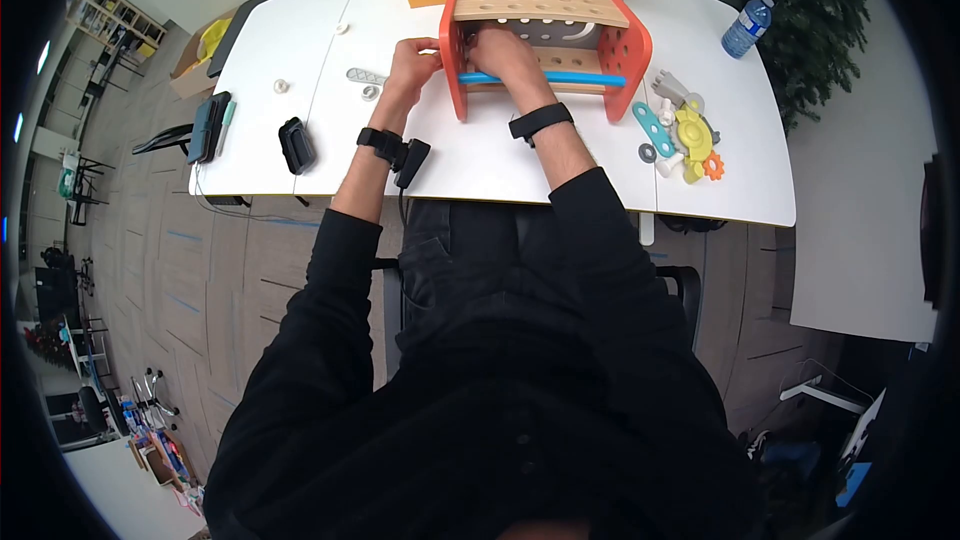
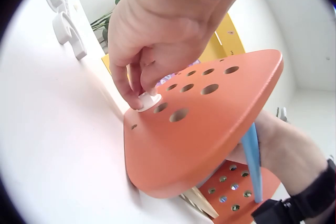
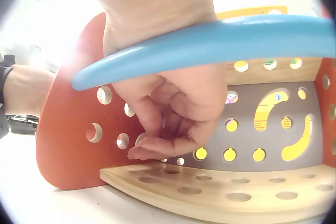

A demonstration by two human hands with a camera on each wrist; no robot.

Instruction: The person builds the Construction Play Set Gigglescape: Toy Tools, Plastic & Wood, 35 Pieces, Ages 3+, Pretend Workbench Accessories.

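Toy bench (image 1: 540,8): upright on the surface (image 1: 265,50), 2 orange-red end panels, holed pale boards, grey back
Blue bar (image 1: 550,77): in place across the toy bench's front
Left hand (image 1: 411,67): pinches white piece (image 2: 150,101) at the toy bench's left outer face
Right hand (image 1: 503,52): inside the toy bench, fingers curled; grip contents unclear
Teal strip (image 1: 654,128), orange gear (image 1: 713,166): loose, right of the toy bench

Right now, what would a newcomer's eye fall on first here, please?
Probably the big orange side panel of the wooden toy, on the person's left, and the blue bar crossing the toy's front. Then the left hand, pinching a white piece at the panel's outer face, and the right hand reaching inside.
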